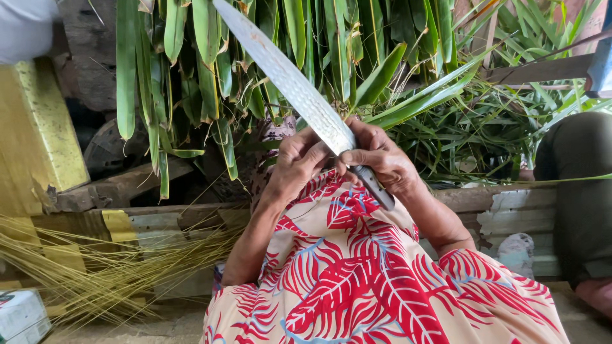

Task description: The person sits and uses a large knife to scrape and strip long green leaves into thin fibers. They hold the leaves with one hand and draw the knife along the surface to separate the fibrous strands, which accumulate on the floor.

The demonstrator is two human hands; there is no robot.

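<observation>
Before hanging green leaves [210, 70], the right hand [382, 159] grips a long knife [287, 76], left hand [296, 162] fingers curled beside its blade.

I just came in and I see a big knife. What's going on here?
A person sits with a red leaf-patterned cloth over the lap, holding a long knife. The right hand wraps the dark handle, blade pointing up and away. The left hand is beside the blade's base, fingers bent near it. Green palm-like leaves hang in front, and a pile of thin yellowish sticks lies on the left.
</observation>
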